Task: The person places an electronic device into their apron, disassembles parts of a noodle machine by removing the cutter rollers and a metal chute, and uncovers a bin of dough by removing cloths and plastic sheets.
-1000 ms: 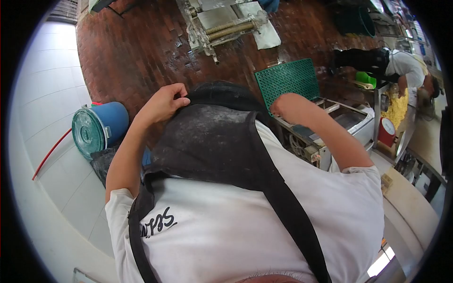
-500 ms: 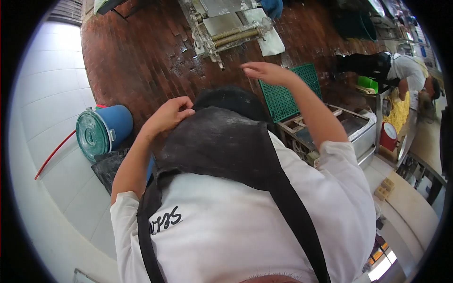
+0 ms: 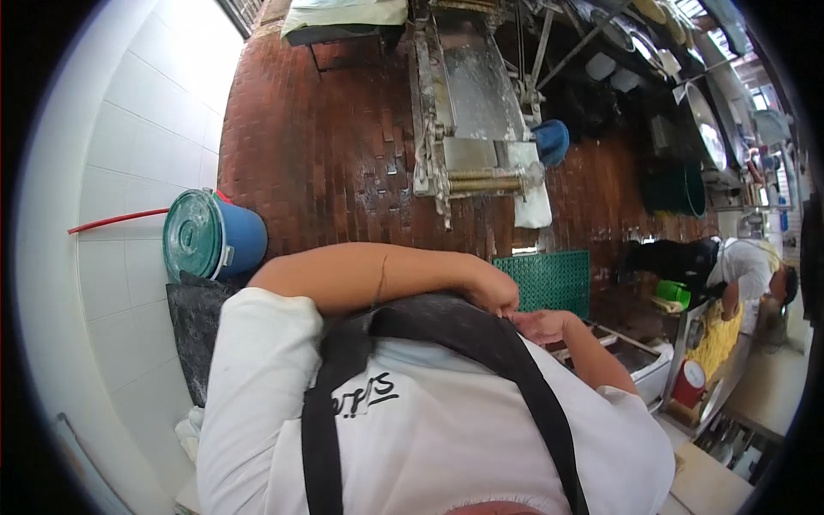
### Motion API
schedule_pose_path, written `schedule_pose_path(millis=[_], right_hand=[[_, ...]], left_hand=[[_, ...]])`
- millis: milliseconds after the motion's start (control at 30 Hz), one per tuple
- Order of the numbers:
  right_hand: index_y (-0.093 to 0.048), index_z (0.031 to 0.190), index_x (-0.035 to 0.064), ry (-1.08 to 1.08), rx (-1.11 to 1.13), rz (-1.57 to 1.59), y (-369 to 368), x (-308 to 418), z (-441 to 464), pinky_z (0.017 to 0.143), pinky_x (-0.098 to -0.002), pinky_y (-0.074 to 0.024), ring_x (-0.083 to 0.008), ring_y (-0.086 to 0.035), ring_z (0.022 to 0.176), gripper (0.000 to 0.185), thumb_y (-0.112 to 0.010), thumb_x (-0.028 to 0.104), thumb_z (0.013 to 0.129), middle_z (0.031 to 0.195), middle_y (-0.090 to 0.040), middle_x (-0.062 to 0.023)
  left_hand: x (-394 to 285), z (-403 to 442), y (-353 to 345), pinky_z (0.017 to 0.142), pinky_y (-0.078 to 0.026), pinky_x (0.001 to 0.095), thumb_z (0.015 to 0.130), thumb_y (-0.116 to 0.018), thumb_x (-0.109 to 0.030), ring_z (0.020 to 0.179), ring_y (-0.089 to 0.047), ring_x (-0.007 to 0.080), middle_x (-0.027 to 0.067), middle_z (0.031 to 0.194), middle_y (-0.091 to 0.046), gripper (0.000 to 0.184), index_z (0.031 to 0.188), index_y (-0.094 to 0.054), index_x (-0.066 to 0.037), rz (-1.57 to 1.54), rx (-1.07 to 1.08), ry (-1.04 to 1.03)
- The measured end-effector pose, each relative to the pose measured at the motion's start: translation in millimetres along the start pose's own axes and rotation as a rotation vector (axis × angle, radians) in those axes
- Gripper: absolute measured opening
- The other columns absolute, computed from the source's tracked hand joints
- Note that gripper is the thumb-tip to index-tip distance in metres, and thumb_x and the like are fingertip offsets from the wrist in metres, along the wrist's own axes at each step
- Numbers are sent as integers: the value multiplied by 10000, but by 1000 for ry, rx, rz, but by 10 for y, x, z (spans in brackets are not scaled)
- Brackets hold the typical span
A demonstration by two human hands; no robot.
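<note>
My left forearm crosses the front of my body, and my left hand (image 3: 493, 290) is closed at the side edge of the black apron (image 3: 429, 311). Against its fingertips is my right hand (image 3: 542, 326), its fingers pressed together. The two hands meet beside the apron strap, over the right side of my white shirt (image 3: 446, 429). What is between the fingers is too small to make out.
A blue bin with a green lid (image 3: 193, 232) stands at the left wall. Ahead is a floury roller machine (image 3: 481, 103). Beyond my hands are a green perforated mat (image 3: 549, 279), a red scale (image 3: 689, 384), yellow strands (image 3: 717, 339) and a bending person (image 3: 742, 275).
My left hand has left the apron's left side and crossed over to the right. My right hand has come back down from its raised position to meet it. The view has turned and tilted up.
</note>
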State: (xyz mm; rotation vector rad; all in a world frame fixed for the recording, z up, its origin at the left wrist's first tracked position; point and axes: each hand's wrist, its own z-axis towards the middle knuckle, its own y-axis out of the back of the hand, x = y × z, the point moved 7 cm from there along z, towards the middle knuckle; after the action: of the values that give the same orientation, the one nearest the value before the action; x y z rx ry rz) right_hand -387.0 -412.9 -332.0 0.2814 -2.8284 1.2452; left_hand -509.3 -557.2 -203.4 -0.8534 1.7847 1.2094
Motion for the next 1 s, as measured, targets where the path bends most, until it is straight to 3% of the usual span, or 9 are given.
schedule_pose_path(millis=[167, 233, 400, 500, 633, 733, 833, 867, 1000], right_hand=[[-452, 1420, 115, -119, -135, -441, -139, 838, -203, 905, -417, -543, -175, -585, 1066, 619, -641, 11, 840, 1183, -584, -33], [-527, 1341, 98, -6, -185, -608, 226, 1262, -113, 878, -389, -538, -168, -582, 1029, 529, -628, 24, 827, 1144, -599, -21], [-524, 1314, 57, 401, -392, -989, 400, 2611, 178, 902, -363, -512, -208, -593, 1110, 472, -632, 101, 857, 1188, -625, -88], [-524, 1312, 67, 433, -590, -1440, -54, 3245, 350, 931, -378, -496, -265, -612, 1114, 470, -635, 124, 860, 1218, -634, -130], [-527, 1309, 99, 371, -485, -1498, -349, 3784, 972, 922, -395, -498, -289, -628, 1091, 439, -631, 148, 886, 1228, -634, -136], [-519, 1311, 66, 329, -494, -1549, -573, 4194, 1324, 909, -394, -501, -303, -636, 1054, 434, -618, 186, 906, 1213, -635, -150], [-551, 1287, 67, 404, -626, -1518, -467, 4610, 1616, 898, -398, -502, -318, -639, 1025, 425, -621, 218, 896, 1135, -658, -160], [-566, 1276, 68, 398, -681, -1482, -422, 4678, 1679, 897, -406, -501, -327, -638, 1021, 414, -620, 216, 893, 1117, -664, -168], [-592, 1253, 69, 412, -828, -1261, -330, 4737, 1739, 868, -418, -507, -339, -647, 969, 392, -598, 213, 888, 1038, -682, -175]], left_hand=[[231, 61, 253, 732, -463, 439, 882, -648, -202, 824, -606, 331, 159, 880, -660, 186, 965, -647, -35, -36, -55, 87], [175, -111, 559, 746, -471, 428, 896, -647, -219, 829, -610, 322, 150, 885, -664, 191, 968, -650, -41, -110, -116, 152], [697, -1104, 875, 788, -492, 348, 891, -675, -224, 857, -629, 216, 102, 906, -669, 198, 959, -648, -39, -398, -745, 333], [98, -1983, 1127, 759, -491, 328, 849, -731, -184, 847, -622, 189, 60, 869, -655, 157, 923, -687, -53, -570, -998, 92], [-1333, -2593, 1500, 759, -481, 405, 839, -745, -255, 881, -610, 296, 78, 933, -633, 267, 1006, -671, -60, -417, -530, -779], [-1311, -2869, 1565, 762, -404, 444, 1013, -485, -258, 846, -509, 343, 126, 934, -592, 268, 876, -598, -57, -432, -286, -899], [-1107, -3798, 2159, 723, -466, 442, 891, -701, -184, 896, -620, 289, 116, 926, -650, 193, 1036, -689, -58, -52, -740, -616], [-1044, -4278, 2301, 690, -461, 410, 890, -660, -102, 854, -610, 276, 103, 877, -628, 52, 899, -654, -51, -50, -1083, -647], [-523, -4912, 2760, 676, -457, 348, 884, -648, -109, 773, -580, 244, 79, 817, -587, 102, 828, -581, -57, -194, -1397, -335]])
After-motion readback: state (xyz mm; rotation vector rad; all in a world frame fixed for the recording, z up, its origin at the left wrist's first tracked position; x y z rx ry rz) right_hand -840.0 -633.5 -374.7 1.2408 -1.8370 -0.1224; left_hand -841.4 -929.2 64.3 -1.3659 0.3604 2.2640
